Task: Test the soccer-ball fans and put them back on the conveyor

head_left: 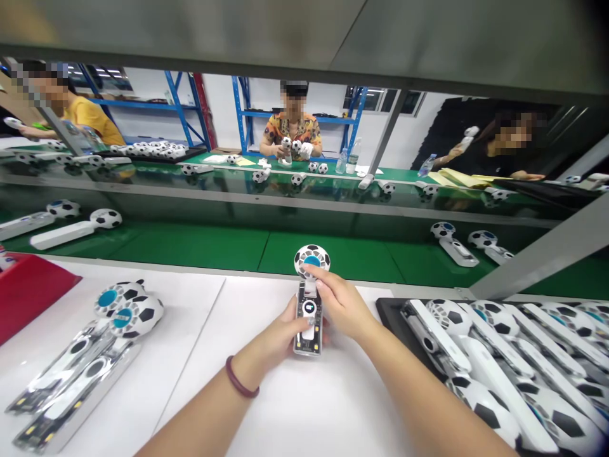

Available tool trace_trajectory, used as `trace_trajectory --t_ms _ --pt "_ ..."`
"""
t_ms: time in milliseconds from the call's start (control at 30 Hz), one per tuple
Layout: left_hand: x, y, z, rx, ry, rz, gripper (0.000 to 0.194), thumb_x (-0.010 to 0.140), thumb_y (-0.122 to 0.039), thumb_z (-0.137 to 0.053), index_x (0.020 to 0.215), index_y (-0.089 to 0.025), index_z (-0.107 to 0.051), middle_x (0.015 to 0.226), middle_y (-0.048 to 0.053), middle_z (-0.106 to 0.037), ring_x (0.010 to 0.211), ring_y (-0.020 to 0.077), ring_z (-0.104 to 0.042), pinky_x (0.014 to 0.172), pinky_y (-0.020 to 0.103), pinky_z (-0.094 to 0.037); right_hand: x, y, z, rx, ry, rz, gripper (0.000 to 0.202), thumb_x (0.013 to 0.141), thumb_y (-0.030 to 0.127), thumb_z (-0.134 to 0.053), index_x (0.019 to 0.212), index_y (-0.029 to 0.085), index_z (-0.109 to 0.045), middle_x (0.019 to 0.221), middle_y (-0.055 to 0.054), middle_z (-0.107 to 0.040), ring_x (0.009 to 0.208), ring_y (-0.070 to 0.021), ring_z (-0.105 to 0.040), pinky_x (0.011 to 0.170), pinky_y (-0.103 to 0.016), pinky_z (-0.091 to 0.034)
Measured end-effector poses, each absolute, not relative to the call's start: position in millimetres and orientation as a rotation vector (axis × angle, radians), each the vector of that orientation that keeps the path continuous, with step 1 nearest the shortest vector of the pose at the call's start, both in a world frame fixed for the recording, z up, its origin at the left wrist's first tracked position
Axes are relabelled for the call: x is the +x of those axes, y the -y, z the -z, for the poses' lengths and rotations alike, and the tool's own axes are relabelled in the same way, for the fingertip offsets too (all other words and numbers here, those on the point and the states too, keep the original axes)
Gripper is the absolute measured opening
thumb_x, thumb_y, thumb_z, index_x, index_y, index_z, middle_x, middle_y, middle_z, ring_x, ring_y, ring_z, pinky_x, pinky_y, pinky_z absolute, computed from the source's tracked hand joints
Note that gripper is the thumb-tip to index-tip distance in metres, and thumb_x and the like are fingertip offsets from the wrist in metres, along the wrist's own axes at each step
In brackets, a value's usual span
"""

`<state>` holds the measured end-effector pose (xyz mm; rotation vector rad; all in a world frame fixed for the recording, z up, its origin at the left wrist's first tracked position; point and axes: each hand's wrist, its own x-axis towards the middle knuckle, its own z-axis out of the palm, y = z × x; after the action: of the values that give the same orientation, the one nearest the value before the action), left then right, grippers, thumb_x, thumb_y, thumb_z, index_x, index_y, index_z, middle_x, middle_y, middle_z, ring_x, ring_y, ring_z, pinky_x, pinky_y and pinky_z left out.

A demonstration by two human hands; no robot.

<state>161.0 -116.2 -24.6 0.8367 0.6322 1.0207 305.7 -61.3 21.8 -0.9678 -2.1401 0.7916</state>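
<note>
A handheld fan [312, 260] with a black-and-white soccer-ball head and a clear-fronted handle is held upright over the white worktop. My left hand [285, 327] is closed around its handle, with the thumb on the front below a small round lit display. At the neck, my right hand [345, 304] grips the same fan, its index finger lying on the blue disc of the head. The right hand's remaining fingers are partly hidden. Two similar fans [85, 362] lie overlapping on the worktop to the left, clear fronts up.
On the right, a black tray [387, 308] holds several ball-headed fans. A red bin [38, 292] stands at left. Beyond the worktop runs a green conveyor [209, 244] carrying more fans. Metal posts and an overhead panel frame the view; several people sit across the line.
</note>
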Motion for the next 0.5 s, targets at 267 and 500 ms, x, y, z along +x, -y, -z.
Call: trace_trajectory --t_ms 267,500 --pt "162.9 116.3 30.0 0.836 -0.722 -1.077 0.048 0.076 -0.028 -0.061 0.119 -0.024 -0.038 0.091 0.004 -0.056 0.069 0.0179 -0.06 0.064 0.033 -0.048 305.7 61.1 -20.7 -0.912 2.106 -0.867 0.038 0.092 0.024 -0.033 0.126 0.035 -0.047 0.125 0.005 -0.054 0.112 -0.0172 -0.051 0.095 -0.034 -0.04" --pt "163.2 119.1 22.5 0.793 -0.726 -1.037 0.049 0.077 -0.028 -0.059 0.12 -0.026 -0.037 0.091 0.004 -0.056 0.072 0.0196 -0.061 0.065 0.034 -0.048 305.6 60.6 -21.3 -0.934 2.108 -0.887 0.039 0.091 0.025 -0.032 0.125 0.036 -0.047 0.124 0.006 -0.055 0.112 -0.0177 -0.051 0.093 -0.034 -0.041"
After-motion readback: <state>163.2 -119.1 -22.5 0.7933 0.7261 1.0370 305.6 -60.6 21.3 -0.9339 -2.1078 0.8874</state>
